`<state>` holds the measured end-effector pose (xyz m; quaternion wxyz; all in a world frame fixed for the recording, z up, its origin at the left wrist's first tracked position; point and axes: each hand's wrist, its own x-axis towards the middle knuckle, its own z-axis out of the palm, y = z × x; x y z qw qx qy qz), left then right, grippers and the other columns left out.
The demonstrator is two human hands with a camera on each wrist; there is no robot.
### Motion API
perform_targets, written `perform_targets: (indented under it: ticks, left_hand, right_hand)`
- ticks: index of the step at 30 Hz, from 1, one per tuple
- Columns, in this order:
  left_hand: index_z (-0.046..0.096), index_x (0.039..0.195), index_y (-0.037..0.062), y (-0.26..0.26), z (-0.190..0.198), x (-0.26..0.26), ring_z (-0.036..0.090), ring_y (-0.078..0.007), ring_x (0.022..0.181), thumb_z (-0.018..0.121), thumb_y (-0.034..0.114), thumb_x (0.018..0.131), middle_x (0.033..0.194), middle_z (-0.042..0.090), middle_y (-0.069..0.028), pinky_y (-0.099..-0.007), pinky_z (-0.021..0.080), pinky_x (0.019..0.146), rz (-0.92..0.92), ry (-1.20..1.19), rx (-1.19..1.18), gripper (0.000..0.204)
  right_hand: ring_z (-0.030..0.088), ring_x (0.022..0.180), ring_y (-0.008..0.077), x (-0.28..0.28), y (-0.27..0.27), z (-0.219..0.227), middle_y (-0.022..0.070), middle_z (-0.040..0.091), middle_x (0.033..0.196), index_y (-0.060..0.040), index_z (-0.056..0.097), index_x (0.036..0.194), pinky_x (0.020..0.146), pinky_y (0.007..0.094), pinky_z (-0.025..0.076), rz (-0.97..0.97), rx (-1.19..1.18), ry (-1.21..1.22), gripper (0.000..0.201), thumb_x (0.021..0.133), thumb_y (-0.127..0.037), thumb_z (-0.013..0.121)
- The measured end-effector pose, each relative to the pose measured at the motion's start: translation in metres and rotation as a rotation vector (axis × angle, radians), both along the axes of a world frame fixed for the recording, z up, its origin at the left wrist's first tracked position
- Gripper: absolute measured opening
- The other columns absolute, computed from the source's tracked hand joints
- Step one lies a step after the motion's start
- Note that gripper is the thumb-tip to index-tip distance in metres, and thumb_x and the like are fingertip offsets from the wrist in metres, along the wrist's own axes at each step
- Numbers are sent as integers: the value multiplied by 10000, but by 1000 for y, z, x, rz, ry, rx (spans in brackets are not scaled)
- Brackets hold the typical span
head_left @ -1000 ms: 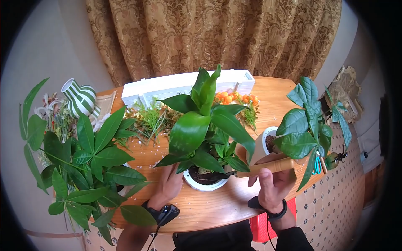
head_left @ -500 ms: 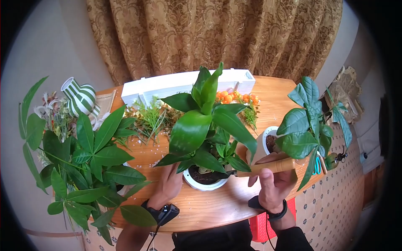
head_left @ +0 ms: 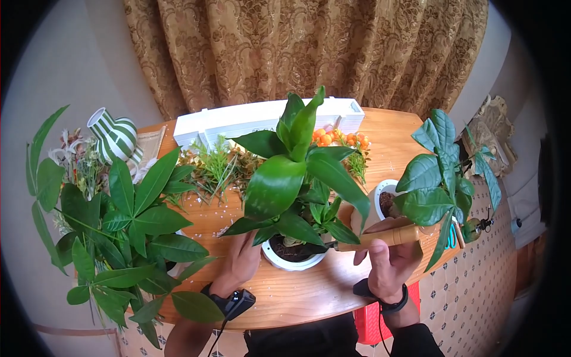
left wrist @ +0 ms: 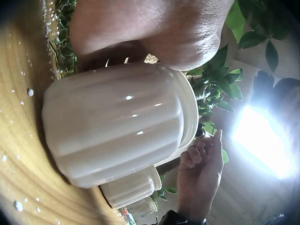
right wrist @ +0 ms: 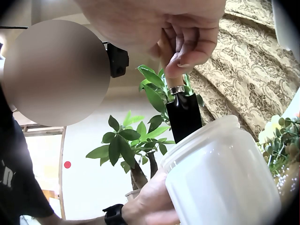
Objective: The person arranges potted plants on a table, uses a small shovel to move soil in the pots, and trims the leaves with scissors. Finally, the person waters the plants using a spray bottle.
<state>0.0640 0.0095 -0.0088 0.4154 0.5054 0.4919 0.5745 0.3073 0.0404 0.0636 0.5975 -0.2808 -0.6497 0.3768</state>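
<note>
Over the bench (head_left: 333, 297), I've right hand (head_left: 391, 268), fingers curled round trowel (right wrist: 183, 116); left hand (head_left: 239, 266) touches pot (left wrist: 117, 122), can't tell its grip.

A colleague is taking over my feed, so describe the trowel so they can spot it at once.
On the wooden table, find the central white pot with the broad-leaved plant. At its right side, the right hand holds the trowel. Its pale wooden handle and black blade set it apart from the green foliage and white pot beside it.
</note>
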Motion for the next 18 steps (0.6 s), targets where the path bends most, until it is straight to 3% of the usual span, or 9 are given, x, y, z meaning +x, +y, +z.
perform_targets:
  ticks: [5, 7, 9, 14, 16, 18]
  left_hand:
    - [555, 1293, -27, 0, 4, 2, 550, -138, 1096, 418, 192, 1086, 1222, 600, -57, -306, 433, 969, -10, -19, -14, 331]
    - [574, 1292, -53, -1, 6, 2, 586, -212, 1091, 434, 151, 1073, 1215, 646, -145, -339, 439, 970, 9, -61, -70, 330]
    - [574, 1291, -53, 0, 5, 1, 588, -208, 1084, 433, 152, 1074, 1207, 648, -142, -336, 441, 963, 3, -40, -40, 330]
    - [578, 1287, -54, 0, 6, 2, 591, -204, 1074, 435, 157, 1074, 1198, 652, -140, -334, 445, 952, 1, -40, -26, 332]
    - [561, 1292, -28, 0, 6, 1, 558, -144, 1094, 429, 211, 1082, 1218, 608, -65, -306, 437, 963, -14, -21, -35, 344]
    - [564, 1289, -28, -1, 7, 1, 558, -144, 1093, 433, 209, 1080, 1215, 610, -65, -305, 437, 963, -18, -25, -45, 342]
  right_hand:
    - [621, 609, 151, -3, -2, 4, 161, 669, 921, 66, 621, 1042, 527, 284, 491, 3, -17, 63, 235, 918, -92, 744]
    - [620, 609, 150, -2, -1, 2, 163, 667, 923, 70, 620, 1048, 528, 284, 491, 2, -36, 52, 244, 918, -95, 744]
    - [613, 606, 146, 2, 1, 2, 158, 665, 924, 69, 611, 1051, 522, 280, 486, 19, 49, -21, 243, 913, -80, 745]
    - [605, 607, 135, -3, -4, 5, 136, 660, 922, 40, 581, 1044, 550, 269, 484, 48, -36, 23, 237, 912, -72, 742]
    - [606, 627, 129, -2, -3, 0, 133, 658, 921, 17, 559, 1045, 600, 265, 490, 76, -20, -73, 236, 918, -76, 735]
    - [610, 637, 133, -2, -5, 5, 135, 658, 924, 19, 559, 1051, 605, 267, 491, 70, -31, -54, 242, 917, -78, 736]
